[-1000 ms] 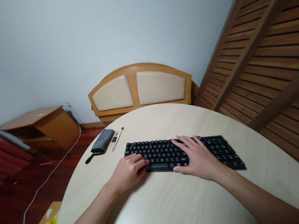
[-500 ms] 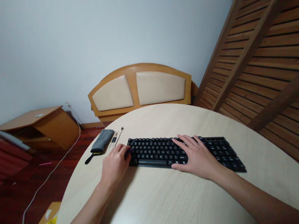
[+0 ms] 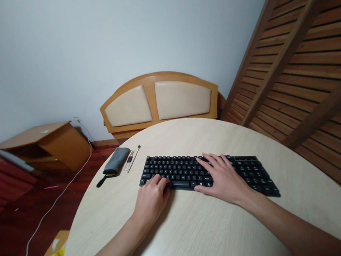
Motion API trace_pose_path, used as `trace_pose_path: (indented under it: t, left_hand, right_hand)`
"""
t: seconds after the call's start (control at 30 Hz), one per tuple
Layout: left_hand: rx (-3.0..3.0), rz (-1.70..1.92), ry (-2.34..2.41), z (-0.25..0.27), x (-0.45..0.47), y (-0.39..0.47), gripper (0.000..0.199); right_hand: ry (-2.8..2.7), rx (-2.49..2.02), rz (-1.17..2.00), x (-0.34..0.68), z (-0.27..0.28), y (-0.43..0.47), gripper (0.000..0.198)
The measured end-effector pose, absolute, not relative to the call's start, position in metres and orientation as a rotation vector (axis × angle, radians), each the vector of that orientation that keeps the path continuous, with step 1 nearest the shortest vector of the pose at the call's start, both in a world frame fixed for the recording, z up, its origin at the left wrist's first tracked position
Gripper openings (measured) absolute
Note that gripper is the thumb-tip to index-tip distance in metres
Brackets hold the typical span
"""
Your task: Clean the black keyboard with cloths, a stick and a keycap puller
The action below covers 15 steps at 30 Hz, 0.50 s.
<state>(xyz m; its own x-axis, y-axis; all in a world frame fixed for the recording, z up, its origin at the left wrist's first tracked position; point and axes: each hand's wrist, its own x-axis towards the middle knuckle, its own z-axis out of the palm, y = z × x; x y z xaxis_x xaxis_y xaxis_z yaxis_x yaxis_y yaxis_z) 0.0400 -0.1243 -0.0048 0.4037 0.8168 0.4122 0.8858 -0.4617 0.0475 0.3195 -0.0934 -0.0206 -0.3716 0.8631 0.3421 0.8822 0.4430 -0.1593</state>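
Note:
A black keyboard (image 3: 177, 167) lies flat on the round pale wooden table (image 3: 198, 230). At its lower left edge is my left hand (image 3: 153, 196), its fingers curled together by the space bar. Something small and dark shows at those fingertips, too hidden to make out. My right hand (image 3: 223, 177) rests spread over the keyboard right of its middle, thumb at the near edge and fingertips at the far rows. It grips nothing; part of the keys is hidden under it.
On the table's left lie a grey pouch (image 3: 117, 161) with a black strap, a thin stick with a dark tip (image 3: 139, 147) and a small black piece (image 3: 129, 159). A padded headboard (image 3: 153, 101) stands behind, wooden slatted panels (image 3: 274, 73) at right, a low cabinet (image 3: 66, 148) at left.
My left hand has moved right and nearer me, from the keyboard's left end to beside the space bar, uncovering the left keys. My right hand has stayed nearly still.

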Motion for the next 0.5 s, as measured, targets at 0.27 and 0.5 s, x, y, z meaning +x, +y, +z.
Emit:
trace_pose_path:
  t: [0.27,0.5]
  left_hand:
    - [-2.787,-0.871,-0.988,-0.005,0.055,-0.132,0.022]
    - [-2.380,-0.998,-1.348,0.009,0.018,-0.110,0.022]
  right_hand:
    - [-2.327,-1.406,-0.095,0.309,-0.018,-0.102,0.086]
    - [-2.395,-1.419,-0.058,0.301,-0.014,-0.113,0.090]
